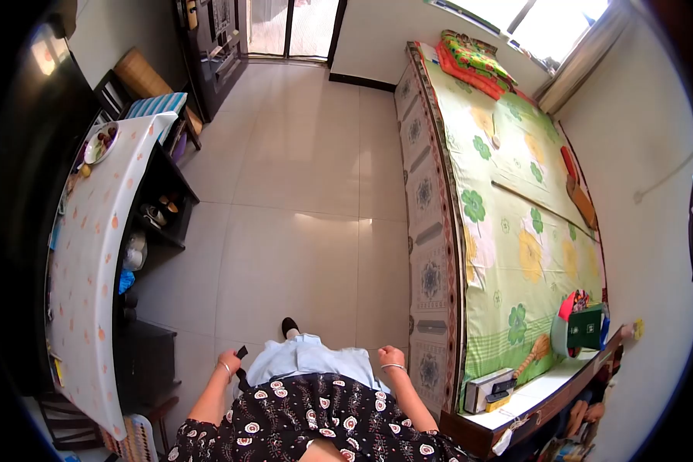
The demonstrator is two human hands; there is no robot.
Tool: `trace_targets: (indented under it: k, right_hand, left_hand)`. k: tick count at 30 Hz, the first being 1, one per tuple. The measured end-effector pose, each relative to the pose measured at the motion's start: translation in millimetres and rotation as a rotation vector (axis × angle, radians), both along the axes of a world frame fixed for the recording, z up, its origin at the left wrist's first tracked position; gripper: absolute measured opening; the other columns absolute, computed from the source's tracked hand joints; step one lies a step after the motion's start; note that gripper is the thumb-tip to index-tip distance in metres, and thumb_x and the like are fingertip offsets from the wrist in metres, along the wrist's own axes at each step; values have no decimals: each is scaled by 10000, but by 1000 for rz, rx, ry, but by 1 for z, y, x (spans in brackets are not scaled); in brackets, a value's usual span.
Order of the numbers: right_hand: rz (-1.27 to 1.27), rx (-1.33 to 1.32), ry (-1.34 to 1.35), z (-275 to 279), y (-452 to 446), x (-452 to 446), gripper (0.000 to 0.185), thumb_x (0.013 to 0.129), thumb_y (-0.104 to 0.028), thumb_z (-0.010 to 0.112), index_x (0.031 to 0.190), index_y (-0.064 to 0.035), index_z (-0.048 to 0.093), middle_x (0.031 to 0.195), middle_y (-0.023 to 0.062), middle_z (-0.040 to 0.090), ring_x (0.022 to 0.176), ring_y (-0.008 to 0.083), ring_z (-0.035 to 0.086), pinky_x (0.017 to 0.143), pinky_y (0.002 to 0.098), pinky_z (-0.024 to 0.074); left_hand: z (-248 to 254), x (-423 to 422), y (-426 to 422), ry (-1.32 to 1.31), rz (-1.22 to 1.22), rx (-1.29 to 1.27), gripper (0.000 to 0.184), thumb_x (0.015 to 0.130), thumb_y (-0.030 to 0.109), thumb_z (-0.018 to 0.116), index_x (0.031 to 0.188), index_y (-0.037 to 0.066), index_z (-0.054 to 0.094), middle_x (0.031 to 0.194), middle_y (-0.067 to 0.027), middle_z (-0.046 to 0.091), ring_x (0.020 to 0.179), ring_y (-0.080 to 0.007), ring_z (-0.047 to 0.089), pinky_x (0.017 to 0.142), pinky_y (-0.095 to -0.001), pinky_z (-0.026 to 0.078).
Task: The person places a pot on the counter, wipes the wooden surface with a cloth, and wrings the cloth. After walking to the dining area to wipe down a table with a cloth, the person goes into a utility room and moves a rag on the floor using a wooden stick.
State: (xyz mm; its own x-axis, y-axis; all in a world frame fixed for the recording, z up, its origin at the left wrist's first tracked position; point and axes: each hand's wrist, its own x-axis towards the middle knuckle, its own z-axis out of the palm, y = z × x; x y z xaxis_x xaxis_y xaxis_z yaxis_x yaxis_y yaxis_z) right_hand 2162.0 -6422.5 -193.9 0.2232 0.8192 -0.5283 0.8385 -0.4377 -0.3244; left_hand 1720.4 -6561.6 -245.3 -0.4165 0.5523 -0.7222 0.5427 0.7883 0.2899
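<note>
My left hand is closed around a black strap. One end sticks up past the fingers and the rest hangs down beside the pale blue skirt. On the other side of the skirt, my right hand is curled into a fist, and nothing shows in it. Each wrist has a bracelet. A black shoe peeks out ahead of the skirt on the tiled floor. The bed's patterned side panel is the nearest thing to my right hand.
Along the left runs a table with a white cloth, its shelves holding shoes. A bed with a green floral sheet fills the right, with a brush and a stick on it. At the far end stands an open door.
</note>
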Motion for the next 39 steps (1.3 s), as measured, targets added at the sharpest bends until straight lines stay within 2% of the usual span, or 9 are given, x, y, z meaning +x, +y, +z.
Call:
trace_targets:
  k: [9,14,17,20,23,28,35,38,39]
  right_hand:
    - [5,-34,13,16,124,-56,245,753,-286,528,874,-108,644,908,155,609,872,328,576,774,388,459]
    - [60,-64,-6,-10,207,-64,244,750,-288,526,867,-111,646,911,155,608,878,328,575,781,389,457]
    - [64,-77,17,-14,267,-71,250,748,-294,525,861,-107,646,909,155,609,877,330,574,779,395,458]
    - [115,-17,26,-18,347,-76,252,744,-297,530,852,-101,646,890,158,609,861,327,578,768,397,460]
    - [197,72,28,-15,424,-92,247,741,-296,545,846,-97,645,846,164,611,825,320,587,744,392,468]
    - [167,130,135,4,543,-139,224,755,-286,553,858,-107,638,805,149,617,790,316,593,717,385,475]
    - [184,66,97,-4,649,-201,234,764,-305,540,869,-125,644,866,131,617,835,309,585,738,383,470]
    - [215,-66,29,-2,686,-225,270,776,-342,520,887,-137,656,921,138,611,889,307,574,789,385,456]
    - [187,-86,27,-3,696,-236,288,779,-356,511,902,-137,653,932,138,609,900,307,571,800,387,451]
  left_hand:
    - [12,-32,172,31,-22,303,286,686,94,522,953,16,589,904,-193,602,871,-334,571,784,-363,450]
    - [-11,-41,241,-19,-3,263,277,687,129,567,944,32,598,883,-163,613,869,-319,573,778,-355,452]
    - [-64,-61,250,-141,220,192,262,697,96,558,942,10,596,809,-153,621,740,-275,605,682,-348,484]
    - [-24,-59,297,-380,613,13,250,702,54,542,937,-15,595,734,-127,607,591,-213,591,553,-323,488]
    - [1,-55,338,-327,563,77,245,703,23,518,929,-34,592,696,-110,581,497,-176,554,459,-295,464]
    - [-10,-67,405,-108,128,107,278,689,127,578,939,19,632,876,-136,640,822,-218,604,752,-300,461]
    - [-15,-122,540,-114,-55,117,208,689,117,552,844,20,651,785,-129,642,693,-212,617,674,-302,484]
    - [-32,-171,627,-402,510,106,201,706,102,513,830,16,646,712,-128,630,619,-189,610,602,-298,485]
    - [-41,-195,649,-477,531,115,197,710,101,508,826,14,642,697,-126,624,604,-186,606,588,-296,482]
